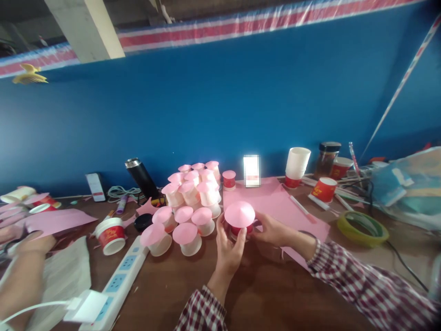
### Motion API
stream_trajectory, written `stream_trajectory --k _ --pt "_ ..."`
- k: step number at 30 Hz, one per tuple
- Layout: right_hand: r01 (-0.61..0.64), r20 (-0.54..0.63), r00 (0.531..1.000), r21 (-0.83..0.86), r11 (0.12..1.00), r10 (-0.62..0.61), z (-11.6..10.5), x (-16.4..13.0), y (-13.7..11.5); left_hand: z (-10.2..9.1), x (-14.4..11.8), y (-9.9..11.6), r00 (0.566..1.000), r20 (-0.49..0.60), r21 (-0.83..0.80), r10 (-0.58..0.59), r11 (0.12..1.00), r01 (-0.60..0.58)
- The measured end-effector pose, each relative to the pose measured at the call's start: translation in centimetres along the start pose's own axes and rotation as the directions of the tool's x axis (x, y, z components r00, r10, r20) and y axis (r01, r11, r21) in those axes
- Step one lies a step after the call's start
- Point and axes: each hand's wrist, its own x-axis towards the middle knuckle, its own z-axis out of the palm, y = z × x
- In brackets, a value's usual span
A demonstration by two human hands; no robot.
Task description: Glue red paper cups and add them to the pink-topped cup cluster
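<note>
I see both hands wrapped around one small red paper cup capped with a pink paper cone (239, 219): left hand (228, 250) grips from below and front, right hand (273, 228) pinches its far side, cup just above the brown table (275, 294). Looks light, thin-walled, crushable; cone cap likely shifts easily, so hold the cup wall, not the cap. Just left of the hands sits a cluster of pink-capped white cups (190, 202). Beyond the right hand lies a pink paper sheet (272, 195). Far left: another person's hand (24, 248).

one tape roll (362, 228), one flask (142, 178), one power strip (119, 281)
</note>
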Motion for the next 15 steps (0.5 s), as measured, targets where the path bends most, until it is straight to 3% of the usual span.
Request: stream_trajectory --k 3,6,10,15 --pt "-0.011 -0.040 0.999 -0.002 1.000 0.011 -0.5 0.8 -0.1 -0.1 0.0 0.0 1.000 -0.015 0.093 0.019 0.996 -0.017" --pt "-0.066 -0.173 0.983 0.011 0.998 0.067 -1.2 2.8 0.7 -0.2 -0.3 -0.4 0.997 -0.053 0.199 0.050 0.979 -0.039" --pt "-0.163 -0.395 0.907 -0.014 0.987 0.144 -1.3 6.9 3.0 -0.1 -0.7 -0.8 0.992 -0.022 0.259 0.121 0.959 -0.111" --pt "-0.152 -0.448 0.889 -0.084 0.985 0.099 0.0 10.9 5.9 0.1 -0.9 -0.9 0.982 0.022 0.335 0.186 0.924 -0.182"
